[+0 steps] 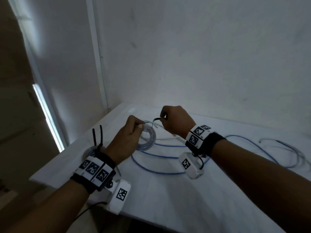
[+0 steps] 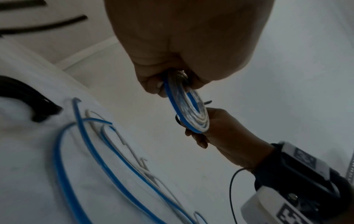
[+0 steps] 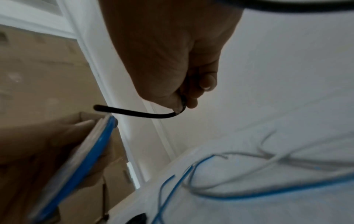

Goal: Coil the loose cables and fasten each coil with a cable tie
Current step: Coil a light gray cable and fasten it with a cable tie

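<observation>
- Both wrists, nearest the lens, carry black straps with white blocks printed in square black-and-white codes; a white camera housing hangs under each.
- My left hand (image 1: 125, 137) pinches the coil (image 1: 148, 137) at its upper rim, thumb and curled fingers clamped round the stacked turns. Grip: closed on the coil.
- Coil: a flat round ring of several turns, smooth glossy jacket, pale whitish-clear strands with one blue strand (image 2: 173, 104) on the outer edge. It is held in the air above the table (image 1: 168, 199), standing roughly on edge.
- My right hand (image 1: 176, 121) pinches one end of a cable tie (image 3: 134, 112) between thumb and fingertips, remaining fingers curled. Grip: narrow, closed on the tie.
- Cable tie: thin black plastic strip, matte, bent in a shallow hook; its free end points toward the coil and sits just beside the coil's upper rim. Whether it touches the coil cannot be told.
- Loose cables (image 1: 168, 172) lie on the table below and to the right of my hands: blue and pale grey strands, round section, in wide open loops that cross one another.
- Second coil (image 1: 89, 153), partly hidden behind my left wrist, rests near the table's left edge; two stiff black tie tails (image 1: 97, 135) stand up from it.
- Table surface: white, matte, flat; wall behind: plain white.
</observation>
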